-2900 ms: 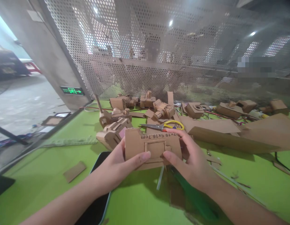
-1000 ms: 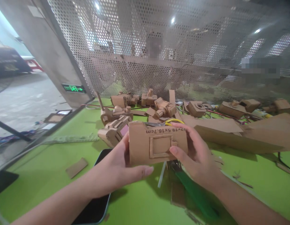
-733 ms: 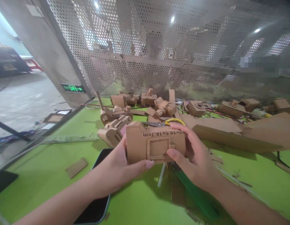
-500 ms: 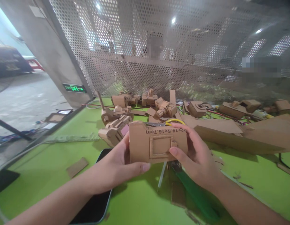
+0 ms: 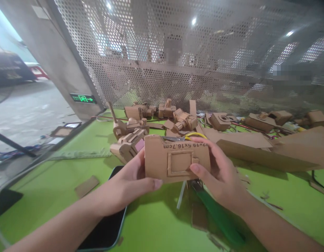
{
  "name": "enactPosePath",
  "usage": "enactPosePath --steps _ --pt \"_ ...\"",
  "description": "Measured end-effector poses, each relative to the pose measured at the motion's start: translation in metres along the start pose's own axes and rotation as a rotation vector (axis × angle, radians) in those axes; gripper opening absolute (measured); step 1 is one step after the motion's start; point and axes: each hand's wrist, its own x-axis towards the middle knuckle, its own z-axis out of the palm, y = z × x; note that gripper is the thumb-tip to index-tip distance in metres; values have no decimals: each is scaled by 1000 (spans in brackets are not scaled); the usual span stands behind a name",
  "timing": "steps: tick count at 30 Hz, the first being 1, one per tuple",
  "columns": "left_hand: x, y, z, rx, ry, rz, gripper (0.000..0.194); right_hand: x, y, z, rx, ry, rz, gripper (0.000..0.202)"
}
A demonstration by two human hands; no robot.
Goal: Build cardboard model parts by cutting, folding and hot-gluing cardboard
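Two hands grasp my cardboard panel at frame centre: left hand clasps its left edge, right hand its right.

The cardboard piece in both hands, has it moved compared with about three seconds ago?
Yes. The cardboard piece sits higher, now covering the scissors' blades behind it, which showed clear above it earlier.

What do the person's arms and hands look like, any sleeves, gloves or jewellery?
Both forearms are bare up to the picture's edge, with no sleeves in view. The left hand and right hand wear no gloves, rings or watch. The fingernails look short and unpainted.
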Motion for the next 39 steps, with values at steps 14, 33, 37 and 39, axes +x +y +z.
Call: enactPosePath --steps 14,33,37,39 --pt "-2 3 -2 -24 24 41 74 1 -3 -6 71 -37 46 52" --pt "2 5 9 75 68 -20 79 -1 1 -1 25 -40 -15 55" --pt "3 1 8 179 144 -43 76 -2 4 1 6 -46 -29 56" --pt "0 -2 3 311 158 -62 89 -3 5 1 5 -46 -27 55"
